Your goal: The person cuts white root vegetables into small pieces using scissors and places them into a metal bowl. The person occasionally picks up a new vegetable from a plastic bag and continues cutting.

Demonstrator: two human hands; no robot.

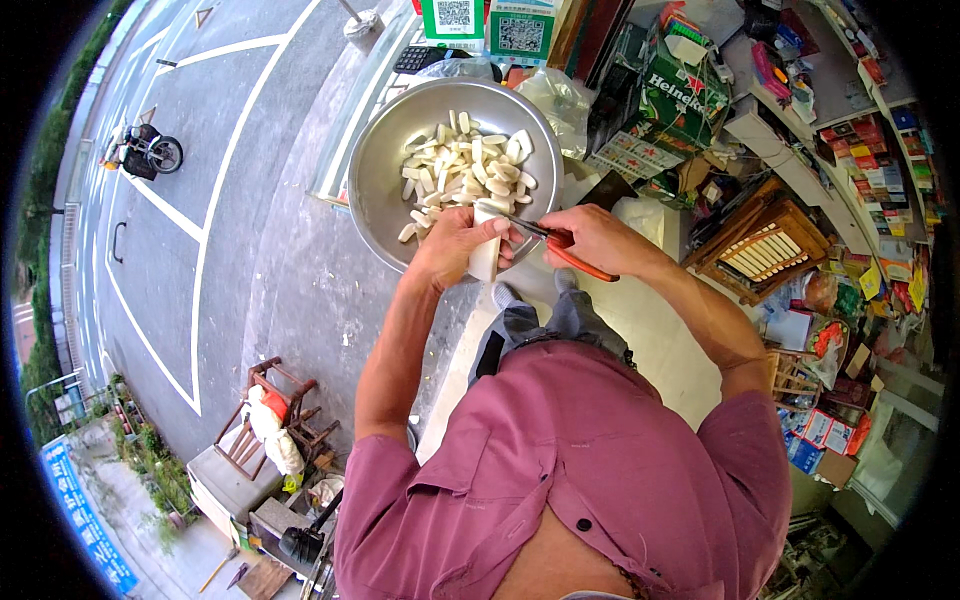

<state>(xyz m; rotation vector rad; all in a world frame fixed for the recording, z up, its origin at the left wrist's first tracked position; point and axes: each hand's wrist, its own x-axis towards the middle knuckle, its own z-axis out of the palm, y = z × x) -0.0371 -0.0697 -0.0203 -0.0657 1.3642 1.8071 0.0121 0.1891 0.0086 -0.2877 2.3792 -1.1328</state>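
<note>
My left hand grips a thick, smooth white stick, which looks like rice cake, over the near rim of a wide steel bowl. Red-handled scissors are in my right hand, with their blades at the upper part of the stick, close to my left fingers. Whether the blades touch the stick is hard to make out. Inside the bowl lies a loose heap of short, slanted white pieces, similar in colour and thickness to the stick.
Clear plastic bags sit beyond the bowl, near green payment cards. A green drinks carton and a wooden folding chair stand to the right. On the left are a paved road with a parked motorbike and a wooden stool.
</note>
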